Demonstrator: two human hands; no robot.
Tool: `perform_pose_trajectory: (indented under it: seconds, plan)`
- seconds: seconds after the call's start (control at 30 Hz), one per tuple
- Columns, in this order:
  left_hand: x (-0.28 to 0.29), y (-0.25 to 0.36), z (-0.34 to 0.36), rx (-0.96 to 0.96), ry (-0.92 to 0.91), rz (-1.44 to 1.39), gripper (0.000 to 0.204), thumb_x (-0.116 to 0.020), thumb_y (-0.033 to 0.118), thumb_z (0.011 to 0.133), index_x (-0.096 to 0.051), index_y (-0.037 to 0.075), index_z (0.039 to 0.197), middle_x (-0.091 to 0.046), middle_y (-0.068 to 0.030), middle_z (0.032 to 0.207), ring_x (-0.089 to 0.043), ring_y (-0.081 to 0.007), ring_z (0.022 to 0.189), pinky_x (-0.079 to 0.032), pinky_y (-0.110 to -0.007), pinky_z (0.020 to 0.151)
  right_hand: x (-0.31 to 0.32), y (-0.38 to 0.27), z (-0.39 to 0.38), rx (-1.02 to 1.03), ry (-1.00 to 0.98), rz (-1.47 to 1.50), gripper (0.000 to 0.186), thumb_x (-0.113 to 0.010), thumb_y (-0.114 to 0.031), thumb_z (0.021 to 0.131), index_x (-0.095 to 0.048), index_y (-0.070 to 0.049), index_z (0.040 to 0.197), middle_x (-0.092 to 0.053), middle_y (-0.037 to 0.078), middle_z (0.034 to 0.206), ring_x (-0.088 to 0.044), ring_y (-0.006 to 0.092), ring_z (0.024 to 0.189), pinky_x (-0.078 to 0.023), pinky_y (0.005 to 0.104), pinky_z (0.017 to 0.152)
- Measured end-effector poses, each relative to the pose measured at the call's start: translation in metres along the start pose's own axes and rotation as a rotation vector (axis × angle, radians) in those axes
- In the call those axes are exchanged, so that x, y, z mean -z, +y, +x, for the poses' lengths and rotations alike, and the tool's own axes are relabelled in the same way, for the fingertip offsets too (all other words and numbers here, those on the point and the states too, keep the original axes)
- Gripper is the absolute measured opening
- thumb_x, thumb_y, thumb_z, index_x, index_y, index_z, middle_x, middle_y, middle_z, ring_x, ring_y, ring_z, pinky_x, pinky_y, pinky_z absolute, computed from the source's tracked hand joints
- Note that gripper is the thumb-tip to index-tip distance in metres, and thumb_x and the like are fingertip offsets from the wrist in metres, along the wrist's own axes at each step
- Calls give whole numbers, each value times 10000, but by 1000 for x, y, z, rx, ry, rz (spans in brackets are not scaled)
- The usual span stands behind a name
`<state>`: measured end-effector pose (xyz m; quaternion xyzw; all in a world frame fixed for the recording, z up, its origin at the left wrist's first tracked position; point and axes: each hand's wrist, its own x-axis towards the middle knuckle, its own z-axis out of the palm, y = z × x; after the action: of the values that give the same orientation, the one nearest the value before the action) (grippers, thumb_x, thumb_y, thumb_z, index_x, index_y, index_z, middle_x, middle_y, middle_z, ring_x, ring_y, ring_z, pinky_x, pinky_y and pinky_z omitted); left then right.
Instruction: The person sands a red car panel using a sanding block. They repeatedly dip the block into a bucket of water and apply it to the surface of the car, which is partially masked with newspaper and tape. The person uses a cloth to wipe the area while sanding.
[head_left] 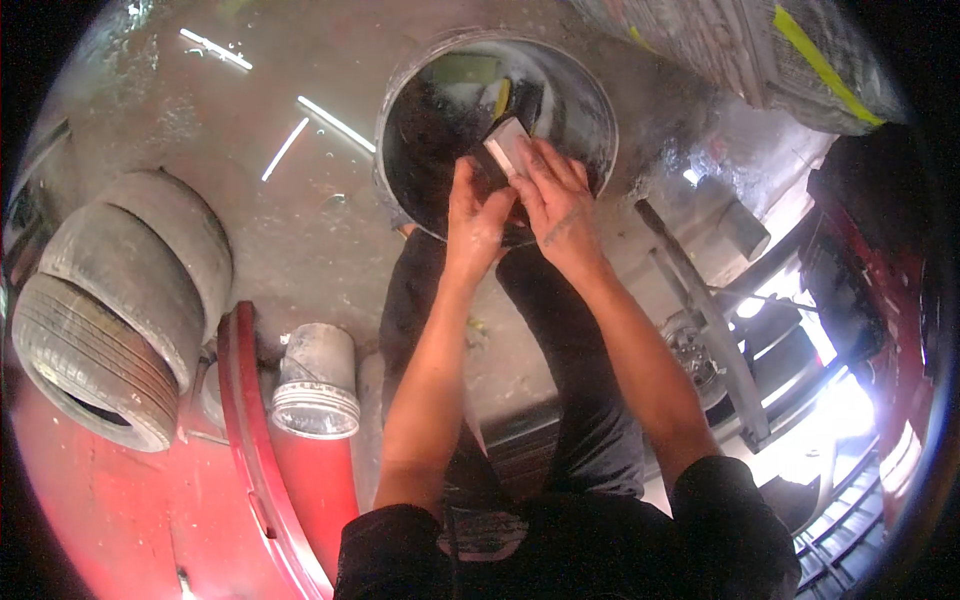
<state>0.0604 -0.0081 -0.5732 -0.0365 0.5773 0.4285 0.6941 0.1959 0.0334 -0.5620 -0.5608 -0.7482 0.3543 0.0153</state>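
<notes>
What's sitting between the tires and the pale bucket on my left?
In the head view, a curved red strip lies between the tires and the bucket, plus a greyish, partly hidden thing I can't identify.

Passage lies over the floor (295, 235) between tub (578, 110) and tyres (120, 270). The tub's rim bars low sideways movement; above its mouth, room opens left of the left hand (477, 218). Legs (413, 285) bound the near side, grey sheeting (715, 50) the far right.

A pale, dark-sided block (507, 146) is gripped by the right hand (562, 210) over a round dark tub (412, 125), with the left hand (475, 218) held just beside it. Worn tyres (110, 245) are grouped at the left, near a whitish bucket (318, 362).
</notes>
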Motion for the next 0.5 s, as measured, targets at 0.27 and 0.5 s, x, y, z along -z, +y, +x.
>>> perform_pose_trajectory:
  seconds: [0.27, 0.5]
  plan:
    - [1, -20, 13, -134, 9, 26, 321, -708, 109, 990, -546, 12, 1249, -685, -97, 1143, -635, -170, 1015, -529, -336, 898, -3, 6, -14, 14, -39, -5, 635, -710, -173, 916, -535, -34, 1510, -515, 244, 1478, -554, 453, 1266, -445, 513, 1083]
    - [2, -17, 19, -27, 76, -237, 300, -668, 114, 994, -557, 18, 1256, -691, -93, 1130, -652, -169, 1002, -536, -326, 899, 17, 34, -1, -306, -30, 405, 635, -799, -237, 893, -606, -20, 1458, -623, 178, 1356, -624, 299, 1188, -492, 404, 1042]
